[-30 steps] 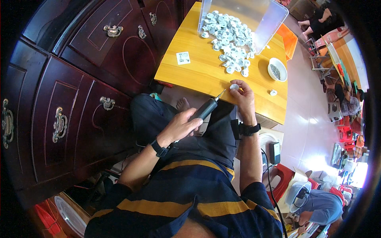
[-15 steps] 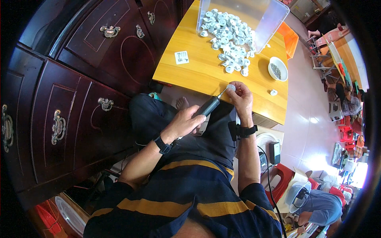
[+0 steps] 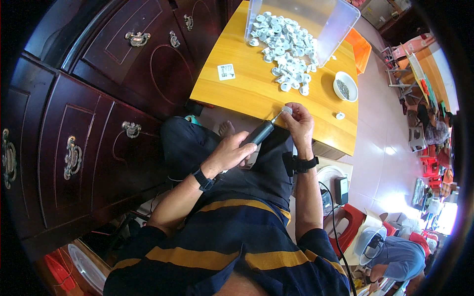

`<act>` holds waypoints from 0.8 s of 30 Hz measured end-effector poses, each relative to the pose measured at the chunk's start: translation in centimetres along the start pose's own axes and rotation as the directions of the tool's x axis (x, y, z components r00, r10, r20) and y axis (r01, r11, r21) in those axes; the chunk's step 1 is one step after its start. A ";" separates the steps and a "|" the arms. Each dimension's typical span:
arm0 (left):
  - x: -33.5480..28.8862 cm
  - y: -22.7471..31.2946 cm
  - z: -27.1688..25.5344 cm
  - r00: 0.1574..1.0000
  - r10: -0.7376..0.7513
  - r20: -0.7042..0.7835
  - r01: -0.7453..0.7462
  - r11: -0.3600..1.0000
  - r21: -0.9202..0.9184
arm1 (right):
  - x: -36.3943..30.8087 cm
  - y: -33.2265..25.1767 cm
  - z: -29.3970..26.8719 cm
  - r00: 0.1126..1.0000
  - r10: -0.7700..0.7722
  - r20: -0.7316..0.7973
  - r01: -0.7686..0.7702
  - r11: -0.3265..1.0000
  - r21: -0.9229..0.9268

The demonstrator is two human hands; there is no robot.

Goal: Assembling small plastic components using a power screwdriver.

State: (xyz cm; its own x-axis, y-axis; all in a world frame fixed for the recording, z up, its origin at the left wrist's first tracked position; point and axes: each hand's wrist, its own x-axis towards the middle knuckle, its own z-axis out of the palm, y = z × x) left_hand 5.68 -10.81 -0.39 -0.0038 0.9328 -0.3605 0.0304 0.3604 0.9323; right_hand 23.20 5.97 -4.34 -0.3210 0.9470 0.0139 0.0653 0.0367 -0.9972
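Note:
My left hand (image 3: 232, 151) is wrapped round a black electric screwdriver (image 3: 260, 132), which slants up to the right. Its thin metal bit meets a small round white plastic part (image 3: 287, 110) at the table's front edge. Thumb and fingers of my right hand (image 3: 300, 121) pinch that part. Whether a screw sits at the bit's tip is too small to tell. A heap of similar white plastic parts (image 3: 286, 47) spills over the yellow wooden table (image 3: 237, 101) from a clear plastic bin (image 3: 340, 29) lying on its side. One loose white part (image 3: 340, 115) lies right of my right hand.
A white bowl (image 3: 352, 81) of small metal screws stands at the table's right. A square printed card (image 3: 226, 72) lies at its left. Dark wooden cabinets (image 3: 113, 89) line the left side; an orange crate (image 3: 362, 49) is beyond the right edge. Another person (image 3: 402, 259) is at lower right.
Hardly anything differs. My right hand and the white part have shifted very slightly; the screwdriver stays against the part.

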 end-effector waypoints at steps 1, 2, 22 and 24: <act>0.0 0.0 0.0 1.000 -0.001 -0.005 0.001 1.000 0.012 | 0.0 0.0 0.0 1.000 0.000 -0.003 0.000 1.000 -0.005; 0.0 0.1 0.0 1.000 0.000 -0.005 0.001 1.000 0.011 | -0.1 -0.1 0.0 1.000 0.000 -0.002 0.000 1.000 -0.005; 0.2 -0.2 0.0 1.000 -0.018 0.022 0.021 0.991 -0.134 | -0.4 -0.5 -0.4 0.995 -0.070 0.069 0.073 0.997 -0.041; 0.1 0.1 -0.1 0.999 -0.020 0.026 0.023 0.990 -0.136 | -0.3 -0.2 -0.5 0.994 -0.074 0.079 0.078 0.996 -0.042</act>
State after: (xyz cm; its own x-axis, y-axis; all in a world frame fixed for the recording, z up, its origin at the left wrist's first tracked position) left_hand 5.62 -10.63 -0.30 0.0214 0.9249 -0.3795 -0.1058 0.3796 0.9191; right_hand 23.78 5.88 -4.10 -0.3982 0.9136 0.0820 0.0794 0.1234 -0.9892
